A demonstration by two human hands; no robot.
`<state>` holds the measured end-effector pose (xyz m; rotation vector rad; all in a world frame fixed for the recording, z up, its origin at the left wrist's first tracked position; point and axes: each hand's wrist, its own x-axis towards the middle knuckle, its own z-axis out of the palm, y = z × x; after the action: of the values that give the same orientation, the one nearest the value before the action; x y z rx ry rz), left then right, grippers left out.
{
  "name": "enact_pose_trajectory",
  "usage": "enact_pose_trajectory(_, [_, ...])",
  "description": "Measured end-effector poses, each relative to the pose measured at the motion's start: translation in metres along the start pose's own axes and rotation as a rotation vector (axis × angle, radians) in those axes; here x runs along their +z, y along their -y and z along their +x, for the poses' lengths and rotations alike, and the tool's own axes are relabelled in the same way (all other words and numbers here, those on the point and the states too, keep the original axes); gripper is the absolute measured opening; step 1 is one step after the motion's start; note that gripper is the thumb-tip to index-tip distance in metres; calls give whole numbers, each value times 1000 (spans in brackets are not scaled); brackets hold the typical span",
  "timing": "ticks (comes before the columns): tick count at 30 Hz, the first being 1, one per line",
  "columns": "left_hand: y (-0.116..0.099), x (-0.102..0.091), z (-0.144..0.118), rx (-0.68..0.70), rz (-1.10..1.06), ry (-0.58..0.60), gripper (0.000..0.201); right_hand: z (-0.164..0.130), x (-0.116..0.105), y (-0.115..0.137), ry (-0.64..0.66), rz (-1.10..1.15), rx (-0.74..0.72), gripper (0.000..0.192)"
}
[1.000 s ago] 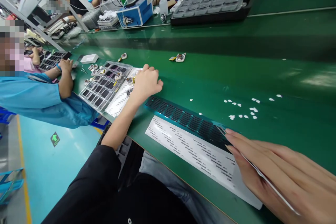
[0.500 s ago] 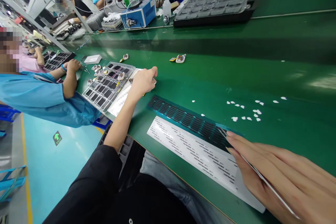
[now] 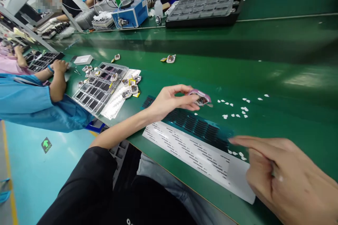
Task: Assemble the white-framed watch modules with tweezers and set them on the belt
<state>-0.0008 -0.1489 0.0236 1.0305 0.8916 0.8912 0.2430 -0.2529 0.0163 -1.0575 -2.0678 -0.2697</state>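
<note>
my left hand (image 3: 169, 101) pinches a small pink-rimmed part (image 3: 200, 97) mid-frame, nothing stuck on yet; right hand (image 3: 287, 175), lower right, grip unclear.

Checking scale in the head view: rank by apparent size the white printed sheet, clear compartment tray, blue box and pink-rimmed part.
1. white printed sheet, nearest the camera
2. clear compartment tray
3. blue box, far off
4. pink-rimmed part, in left hand

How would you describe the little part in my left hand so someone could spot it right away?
Start at the long green table and find the dark strip of black pads along its near edge. Just above that strip, the left hand pinches a small part. Unlike the similar parts lying by the clear tray, it has a pink rim and is held off the table.
</note>
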Motion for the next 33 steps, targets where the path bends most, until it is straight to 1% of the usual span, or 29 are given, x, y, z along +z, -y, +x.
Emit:
enact_pose_trajectory(1, [5,6,-4,13,-12,29,31,-2,2,-1,-62,-29,16,79])
enact_pose_trajectory(3, [13,16,-12,71,21,67,31,-7,5,-4,-115,-110,17,75])
enact_pose_trajectory(5, [17,23,-19,145,117,111,26,-10,8,-5,-93,-140,-4,66])
enact_pose_trajectory(7, [20,28,-25,165,173,202,21,-8,11,-4,-67,-114,-13,64])
enact_pose_trajectory(8, [22,30,-27,137,160,254,21,-6,11,-3,-59,-101,-5,64])
enact_pose_trajectory(10, [24,32,-29,29,87,336,24,-1,12,1,-50,-81,12,64])
enact_pose_trajectory(12, [27,35,-32,-68,30,365,26,3,11,3,-45,-69,26,63])
enact_pose_trajectory(14, [28,38,-35,-86,5,369,28,5,9,5,-41,-54,31,56])
enact_pose_trajectory(17, [28,40,-40,-33,10,370,28,4,6,7,-23,-61,40,38])
enact_pose_trajectory(19, [29,41,-42,7,68,356,28,3,6,8,-7,-62,33,28])
enact_pose_trajectory(21, [31,42,-43,60,173,298,29,3,7,8,22,-44,20,22])
enact_pose_trajectory(23, [34,43,-43,109,274,231,29,3,9,7,59,-28,8,22])
enact_pose_trajectory(25, [36,44,-42,124,294,207,29,3,10,5,81,-13,11,22])
enact_pose_trajectory(29, [36,44,-39,64,171,216,26,7,11,0,50,12,38,17])
enact_pose_trajectory(31, [36,44,-39,36,139,205,22,9,10,-1,36,23,37,19])
enact_pose_trajectory(33, [35,43,-39,11,119,227,21,8,8,-1,23,27,32,23])
